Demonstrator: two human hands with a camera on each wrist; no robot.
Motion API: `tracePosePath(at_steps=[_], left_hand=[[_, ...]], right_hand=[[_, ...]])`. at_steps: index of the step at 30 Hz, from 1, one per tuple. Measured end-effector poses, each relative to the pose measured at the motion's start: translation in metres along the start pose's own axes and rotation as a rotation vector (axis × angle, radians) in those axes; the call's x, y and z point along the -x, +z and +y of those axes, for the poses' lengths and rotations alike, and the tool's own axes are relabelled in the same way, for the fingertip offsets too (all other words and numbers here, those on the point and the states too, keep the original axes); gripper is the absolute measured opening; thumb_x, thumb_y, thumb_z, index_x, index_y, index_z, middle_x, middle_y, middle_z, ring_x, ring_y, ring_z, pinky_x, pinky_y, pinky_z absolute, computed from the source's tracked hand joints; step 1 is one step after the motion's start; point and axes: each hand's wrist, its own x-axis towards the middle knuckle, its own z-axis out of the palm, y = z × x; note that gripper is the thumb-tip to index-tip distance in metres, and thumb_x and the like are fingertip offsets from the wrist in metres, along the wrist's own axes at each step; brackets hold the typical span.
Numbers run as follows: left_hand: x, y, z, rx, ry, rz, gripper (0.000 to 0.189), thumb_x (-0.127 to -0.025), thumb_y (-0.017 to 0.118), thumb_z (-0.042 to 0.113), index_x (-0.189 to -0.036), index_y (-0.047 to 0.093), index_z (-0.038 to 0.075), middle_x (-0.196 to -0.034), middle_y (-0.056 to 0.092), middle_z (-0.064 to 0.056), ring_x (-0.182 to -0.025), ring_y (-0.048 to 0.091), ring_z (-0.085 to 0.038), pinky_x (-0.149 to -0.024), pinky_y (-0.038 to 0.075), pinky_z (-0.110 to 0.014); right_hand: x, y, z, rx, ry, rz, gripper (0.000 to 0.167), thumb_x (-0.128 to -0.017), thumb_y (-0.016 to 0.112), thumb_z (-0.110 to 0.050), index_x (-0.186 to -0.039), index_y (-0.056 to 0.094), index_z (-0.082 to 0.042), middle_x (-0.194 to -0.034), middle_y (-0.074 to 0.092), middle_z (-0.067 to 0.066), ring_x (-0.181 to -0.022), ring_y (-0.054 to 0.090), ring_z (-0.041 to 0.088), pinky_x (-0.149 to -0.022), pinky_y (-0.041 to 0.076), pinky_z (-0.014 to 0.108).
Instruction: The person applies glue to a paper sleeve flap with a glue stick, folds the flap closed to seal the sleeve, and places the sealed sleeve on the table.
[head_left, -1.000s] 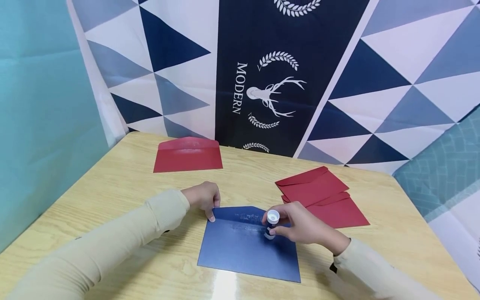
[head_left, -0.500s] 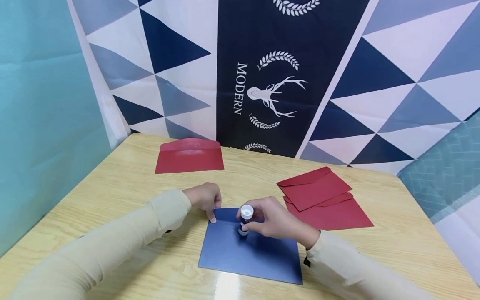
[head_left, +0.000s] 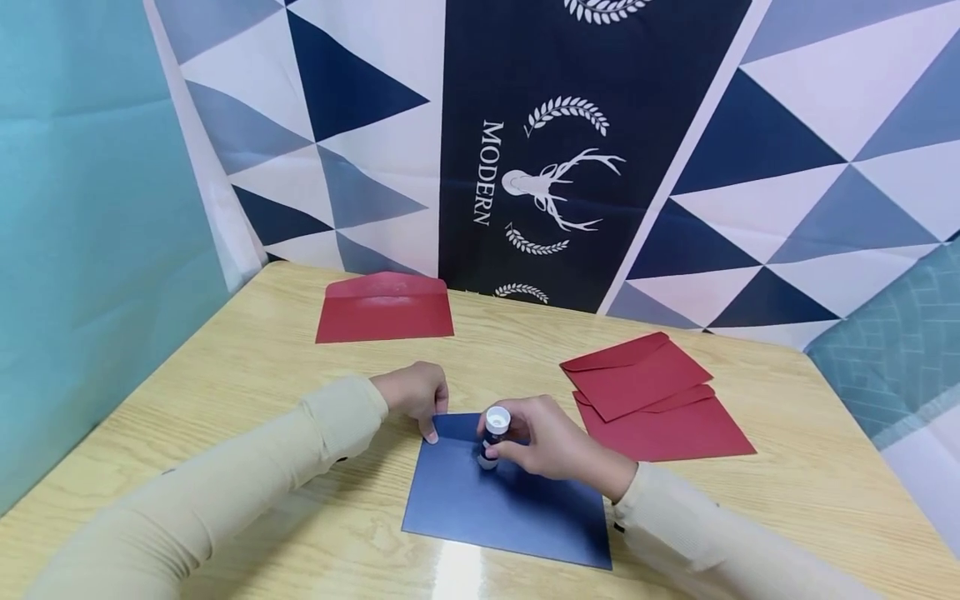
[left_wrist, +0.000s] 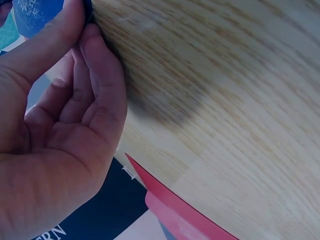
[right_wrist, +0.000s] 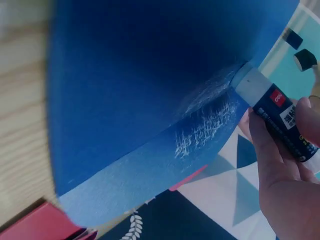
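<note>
A blue envelope (head_left: 502,504) lies on the table with its flap folded open at the far side. My left hand (head_left: 418,392) pinches the flap's left corner, thumb on top and index finger at the edge, as the left wrist view shows. In my right hand (head_left: 553,440) I grip a dark-blue glue stick (right_wrist: 282,112) with a white base. It stands nearly upright, its glue end touching the envelope near the flap crease. White glue streaks (right_wrist: 205,127) mark the flap and the paper beside the crease.
A red envelope (head_left: 385,319) with its flap open lies at the back left of the wooden table (head_left: 262,367). Two more red envelopes (head_left: 637,379) overlap at the right, beyond my right hand. A patterned cloth (head_left: 360,108) hangs behind the table's far edge.
My right hand has slid the glue stick left along the flap crease, then stayed nearly still over the last half second. My left hand keeps its hold on the corner.
</note>
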Motion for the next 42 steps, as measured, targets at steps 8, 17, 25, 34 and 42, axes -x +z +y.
tracePosePath(at_steps=[8, 17, 25, 34, 42], left_hand=[[0.000, -0.002, 0.001, -0.024, 0.000, -0.001, 0.026, -0.060, 0.090, 0.012, -0.064, 0.065, 0.009, -0.059, 0.048, 0.008, -0.065, 0.044, -0.008, -0.062, 0.040, -0.017], [0.002, -0.001, 0.002, 0.011, -0.035, -0.012, 0.028, -0.063, 0.089, 0.011, -0.062, 0.061, 0.011, -0.062, 0.048, 0.006, -0.068, 0.045, -0.009, -0.061, 0.040, -0.019], [0.002, 0.000, 0.002, 0.022, -0.029, -0.009, 0.029, -0.063, 0.089, 0.011, -0.060, 0.059, 0.012, -0.061, 0.049, 0.007, -0.065, 0.044, -0.009, -0.061, 0.040, -0.019], [0.007, 0.002, -0.002, 0.029, -0.037, 0.009, 0.031, -0.063, 0.089, 0.011, -0.059, 0.058, 0.013, -0.057, 0.047, 0.007, -0.063, 0.043, -0.008, -0.060, 0.038, -0.019], [0.009, 0.001, 0.003, 0.025, -0.017, 0.015, 0.033, -0.065, 0.087, 0.009, -0.058, 0.056, 0.014, -0.059, 0.049, 0.007, -0.062, 0.044, -0.008, -0.060, 0.040, -0.019]], right_hand=[[0.015, -0.009, 0.004, 0.035, 0.004, 0.028, 0.021, -0.081, 0.075, -0.006, -0.100, 0.067, -0.006, -0.095, 0.072, 0.007, -0.083, 0.064, 0.002, -0.080, 0.055, 0.019], [0.035, -0.020, 0.007, 0.072, 0.044, 0.058, 0.020, -0.082, 0.074, -0.010, -0.100, 0.067, -0.007, -0.096, 0.072, 0.007, -0.087, 0.069, 0.007, -0.078, 0.056, 0.020], [0.045, -0.024, 0.009, 0.077, 0.041, 0.082, 0.020, -0.081, 0.075, -0.011, -0.099, 0.067, -0.008, -0.095, 0.071, 0.007, -0.087, 0.071, 0.013, -0.079, 0.058, 0.026], [0.045, -0.025, 0.011, 0.089, 0.035, 0.074, 0.021, -0.080, 0.075, -0.008, -0.099, 0.067, -0.010, -0.094, 0.072, 0.005, -0.086, 0.069, 0.003, -0.078, 0.056, 0.017], [0.042, -0.033, 0.005, 0.120, 0.041, 0.032, 0.019, -0.081, 0.075, -0.010, -0.098, 0.068, -0.008, -0.095, 0.072, 0.006, -0.086, 0.068, 0.004, -0.077, 0.058, 0.022]])
